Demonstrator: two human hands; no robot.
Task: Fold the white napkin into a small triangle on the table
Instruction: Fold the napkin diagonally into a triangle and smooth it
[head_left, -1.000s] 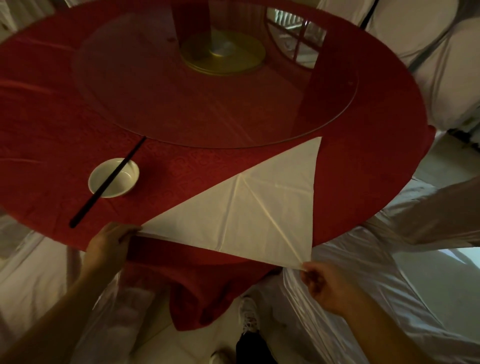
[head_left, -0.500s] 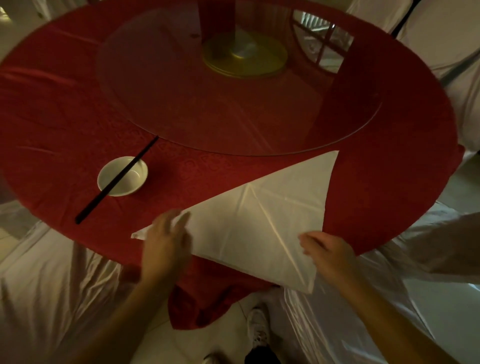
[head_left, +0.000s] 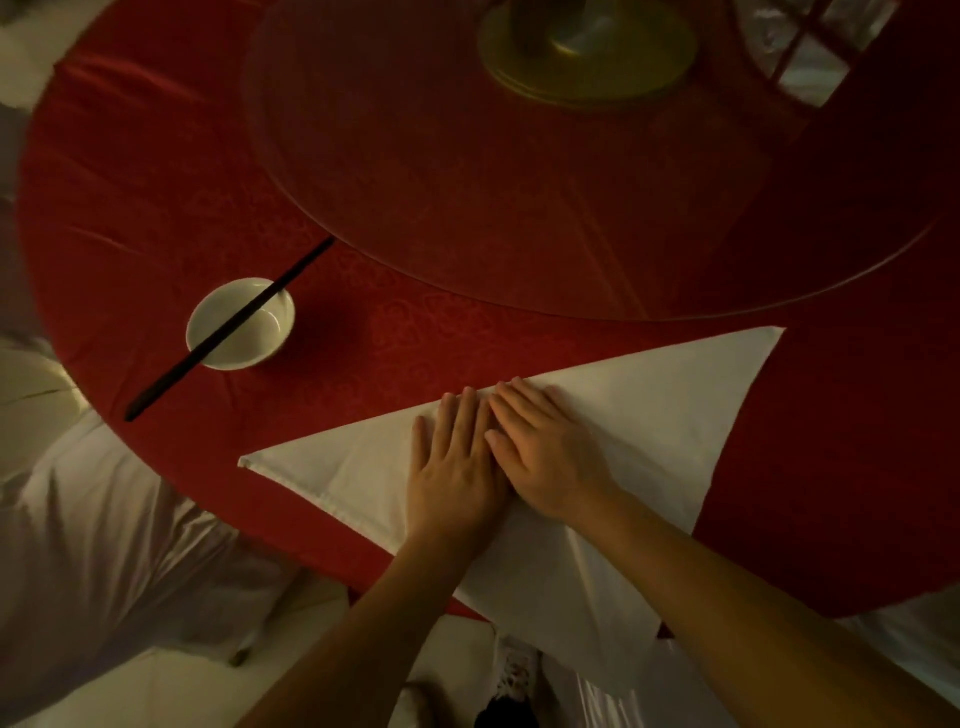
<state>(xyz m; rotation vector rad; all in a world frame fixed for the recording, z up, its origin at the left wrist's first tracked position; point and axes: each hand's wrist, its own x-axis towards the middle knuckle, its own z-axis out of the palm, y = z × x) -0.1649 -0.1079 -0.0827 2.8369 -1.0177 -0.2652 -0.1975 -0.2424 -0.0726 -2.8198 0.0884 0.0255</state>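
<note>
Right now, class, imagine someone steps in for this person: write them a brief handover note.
Left hand: open, flat on the white napkin.
Right hand: open, flat beside it, fingers overlapping the left hand's.
Napkin: one large triangle on the red tablecloth, near corner hanging over the table edge.
Done: first diagonal fold.
Left: fold it again into a small triangle.
</note>
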